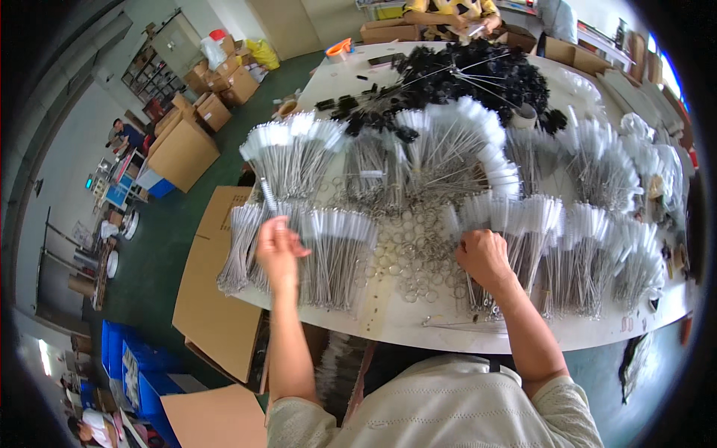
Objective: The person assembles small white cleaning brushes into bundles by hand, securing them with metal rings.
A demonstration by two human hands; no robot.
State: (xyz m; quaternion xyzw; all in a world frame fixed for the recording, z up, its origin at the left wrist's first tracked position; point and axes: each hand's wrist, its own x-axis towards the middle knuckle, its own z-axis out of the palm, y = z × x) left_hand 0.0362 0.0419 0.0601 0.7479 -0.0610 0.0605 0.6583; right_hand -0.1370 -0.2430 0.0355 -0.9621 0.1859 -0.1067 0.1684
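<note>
Left of the frame's centre, the person's left hand (pixel 278 252) has bent fingers just below one brush (pixel 267 196); whether they grip it cannot be told. Right of centre, the right hand (pixel 485 255) curls at bundled brushes (pixel 549 213), its grasp hidden. Rings (pixel 407 250) lie mid-frame.

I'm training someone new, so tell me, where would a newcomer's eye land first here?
Probably on the big black heap at the far side of the white table. Next come the wire brushes with whitish bristles, bunched in rows across it, and the loose metal rings scattered between the left hand and the right hand.
</note>
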